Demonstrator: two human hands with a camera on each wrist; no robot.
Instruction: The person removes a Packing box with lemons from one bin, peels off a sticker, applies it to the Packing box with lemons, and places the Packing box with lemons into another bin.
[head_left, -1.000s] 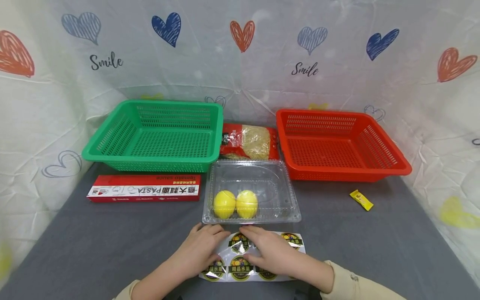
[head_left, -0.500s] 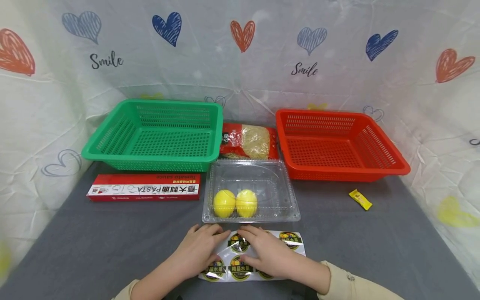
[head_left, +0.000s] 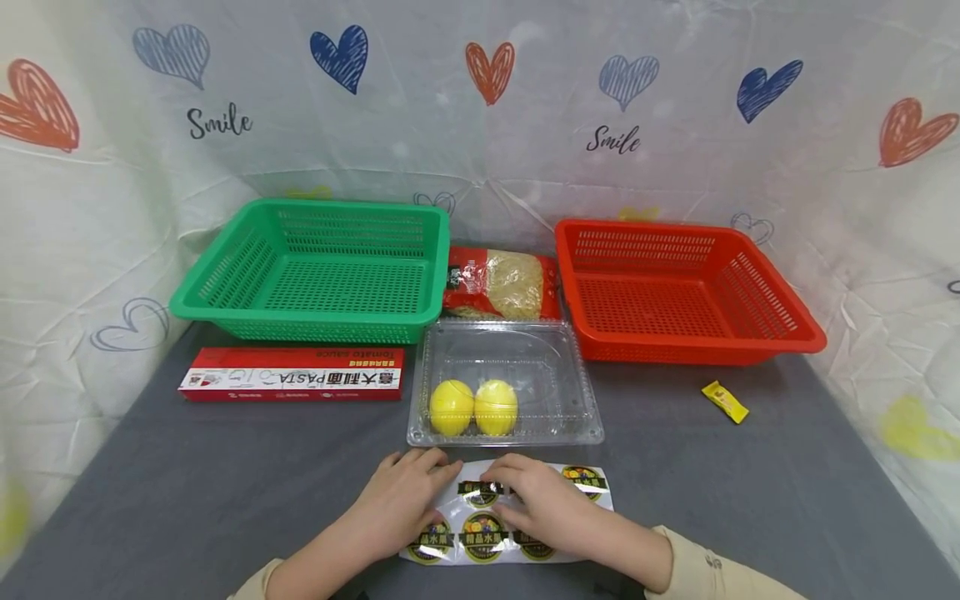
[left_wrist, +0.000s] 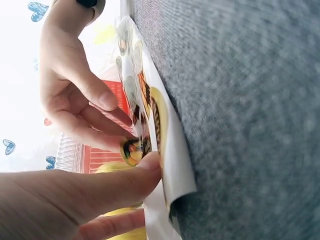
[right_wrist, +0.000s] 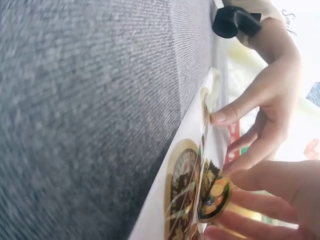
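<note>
Currently I have both hands on my feed, working close together at the near side of the grey tabletop (head_left: 300, 475), where the sticker sheet (head_left: 453, 508) lies just in front of the clear plastic container (head_left: 547, 375). On my head view, the left hand (head_left: 397, 504) rests over the sheet's left end, grasping nothing that I can make out: its fingers stretch toward the far edge, and from the left wrist I see its thumb pressing on the paper. The right hand (head_left: 551, 504) has thumb and fingers pinched at the edge of one round sticker (right_wrist: 215, 200), which my right wrist camera shows tilted up, partly off its white backing; how much of it is loose I cannot tell. More round labels with fruit pictures and Chinese characters stick to the sheet around the two hands. Behind them, I count two yellow balls (head_left: 452, 408) side by side in the container's near left part. Beyond it I see a bag of noodles (head_left: 513, 283), lying between the green basket (head_left: 322, 329) on the left and the red basket (head_left: 697, 350) on the right. A red pasta box (head_left: 292, 375) lies in front of the green one, and a small yellow packet (head_left: 725, 402) sits near the red one's front side. A white cloth (head_left: 420, 100) printed with hearts hangs behind everything.
</note>
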